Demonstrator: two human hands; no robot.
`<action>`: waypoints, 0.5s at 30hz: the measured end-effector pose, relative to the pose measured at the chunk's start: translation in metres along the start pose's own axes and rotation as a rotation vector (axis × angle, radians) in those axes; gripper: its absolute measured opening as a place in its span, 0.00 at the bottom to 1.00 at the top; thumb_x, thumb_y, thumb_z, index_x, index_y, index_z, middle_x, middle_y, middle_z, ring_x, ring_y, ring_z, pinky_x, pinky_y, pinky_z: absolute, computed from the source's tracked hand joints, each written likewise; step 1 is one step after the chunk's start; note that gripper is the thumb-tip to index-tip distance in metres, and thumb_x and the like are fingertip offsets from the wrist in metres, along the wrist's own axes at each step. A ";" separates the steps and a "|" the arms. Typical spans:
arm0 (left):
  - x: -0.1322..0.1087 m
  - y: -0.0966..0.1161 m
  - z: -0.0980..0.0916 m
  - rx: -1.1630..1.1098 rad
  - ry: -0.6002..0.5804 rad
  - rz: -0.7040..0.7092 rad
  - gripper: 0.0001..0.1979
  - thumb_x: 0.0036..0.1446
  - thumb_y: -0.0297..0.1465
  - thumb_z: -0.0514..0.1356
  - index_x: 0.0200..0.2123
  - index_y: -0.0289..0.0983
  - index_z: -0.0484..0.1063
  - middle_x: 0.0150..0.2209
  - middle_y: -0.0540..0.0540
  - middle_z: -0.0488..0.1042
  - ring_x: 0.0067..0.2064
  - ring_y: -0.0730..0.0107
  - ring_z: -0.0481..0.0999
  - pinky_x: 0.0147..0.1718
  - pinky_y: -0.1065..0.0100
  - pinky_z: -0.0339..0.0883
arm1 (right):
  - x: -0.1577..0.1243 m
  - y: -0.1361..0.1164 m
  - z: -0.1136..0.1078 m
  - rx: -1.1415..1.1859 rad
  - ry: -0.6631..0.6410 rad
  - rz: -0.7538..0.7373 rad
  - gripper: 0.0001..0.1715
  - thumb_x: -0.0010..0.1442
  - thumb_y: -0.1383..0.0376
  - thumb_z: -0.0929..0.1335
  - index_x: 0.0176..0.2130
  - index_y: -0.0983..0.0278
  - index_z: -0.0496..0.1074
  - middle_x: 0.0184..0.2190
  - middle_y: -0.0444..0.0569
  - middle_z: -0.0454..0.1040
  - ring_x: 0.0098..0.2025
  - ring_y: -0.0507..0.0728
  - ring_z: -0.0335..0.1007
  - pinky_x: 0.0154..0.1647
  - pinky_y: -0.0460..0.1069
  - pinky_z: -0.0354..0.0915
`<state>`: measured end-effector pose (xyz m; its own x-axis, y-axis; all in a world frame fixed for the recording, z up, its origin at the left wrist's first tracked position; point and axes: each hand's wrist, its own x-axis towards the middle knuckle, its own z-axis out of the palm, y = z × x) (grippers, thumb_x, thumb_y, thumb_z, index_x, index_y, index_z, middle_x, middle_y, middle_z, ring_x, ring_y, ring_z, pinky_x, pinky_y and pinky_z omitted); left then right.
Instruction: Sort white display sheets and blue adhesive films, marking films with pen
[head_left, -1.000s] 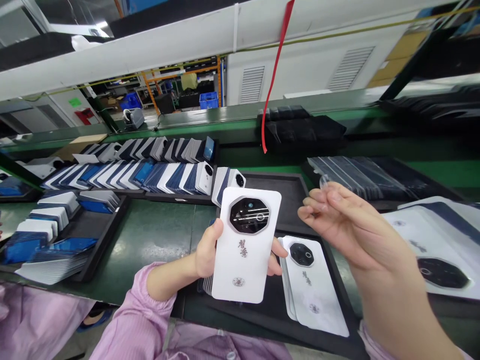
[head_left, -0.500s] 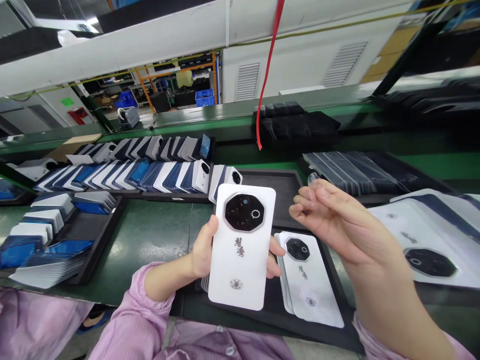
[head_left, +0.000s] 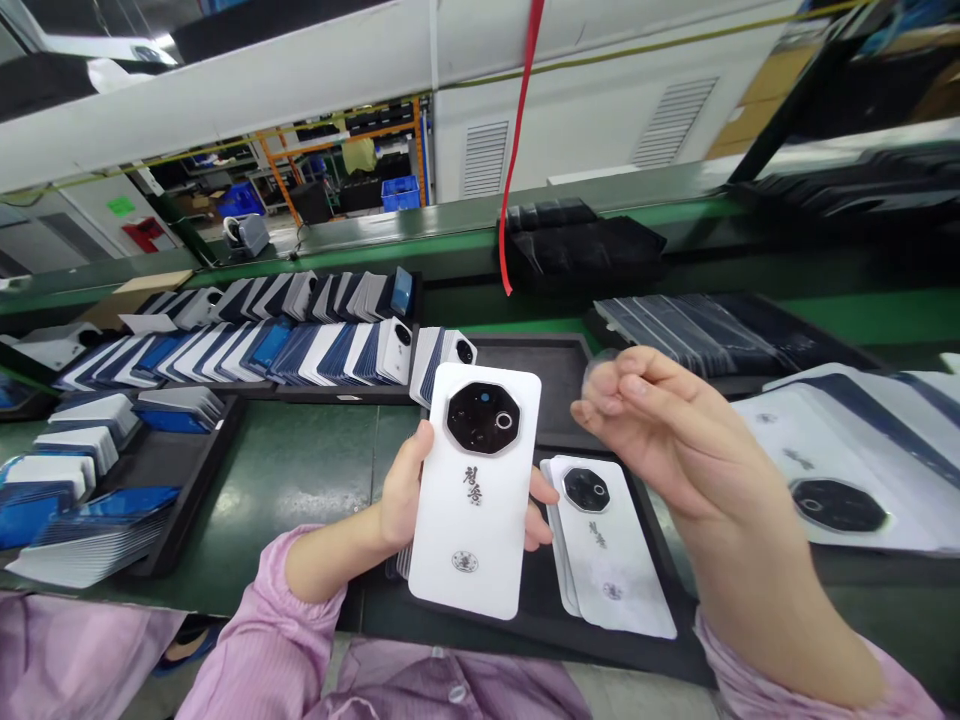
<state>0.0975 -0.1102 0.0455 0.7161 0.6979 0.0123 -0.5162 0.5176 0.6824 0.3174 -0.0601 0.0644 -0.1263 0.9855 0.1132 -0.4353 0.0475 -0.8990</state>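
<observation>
In my left hand [head_left: 405, 480] is a white phone back cover [head_left: 469, 520], upright and facing me, with a black camera plate, dark lettering and a round emblem. My thumb grips its left edge; fingertips show past the right edge. To the right, my right hand [head_left: 660, 430] is raised, thumb and fingers pinched on a small clear piece of film [head_left: 598, 372]. Below that hand, more white phone back covers [head_left: 611, 560] lie overlapped in a black tray [head_left: 660, 520].
Rows of white and blue covers [head_left: 330, 350] stand in trays behind and left. A black tray [head_left: 532, 350] sits beyond my hands. Larger white covers [head_left: 862, 450] lie at right. A red strap [head_left: 517, 150] hangs above the bench. Pink clothing [head_left: 75, 650] of another person shows at lower left.
The view has shifted slightly, so things sit a little further left. The clear film shows more plainly between my right fingers. My left hand keeps its hold on the cover.
</observation>
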 end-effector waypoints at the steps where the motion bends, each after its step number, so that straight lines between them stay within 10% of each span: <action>1: 0.002 0.000 -0.001 0.024 0.027 -0.010 0.43 0.54 0.63 0.55 0.45 0.25 0.78 0.38 0.34 0.80 0.38 0.57 0.77 0.41 0.64 0.68 | -0.002 -0.001 0.000 -0.025 0.008 -0.056 0.16 0.49 0.61 0.79 0.30 0.58 0.71 0.26 0.40 0.67 0.26 0.50 0.63 0.32 0.46 0.70; 15: 0.018 -0.015 -0.016 0.100 -0.009 -0.274 0.43 0.51 0.66 0.56 0.42 0.28 0.78 0.34 0.38 0.80 0.33 0.62 0.79 0.35 0.67 0.71 | -0.012 0.000 0.002 -0.546 -0.170 -0.307 0.08 0.57 0.64 0.76 0.32 0.61 0.74 0.30 0.44 0.76 0.32 0.53 0.74 0.33 0.46 0.71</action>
<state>0.1103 -0.0976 0.0232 0.8266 0.5344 -0.1764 -0.2545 0.6345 0.7298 0.3174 -0.0721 0.0639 -0.2273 0.8764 0.4246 0.0361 0.4433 -0.8957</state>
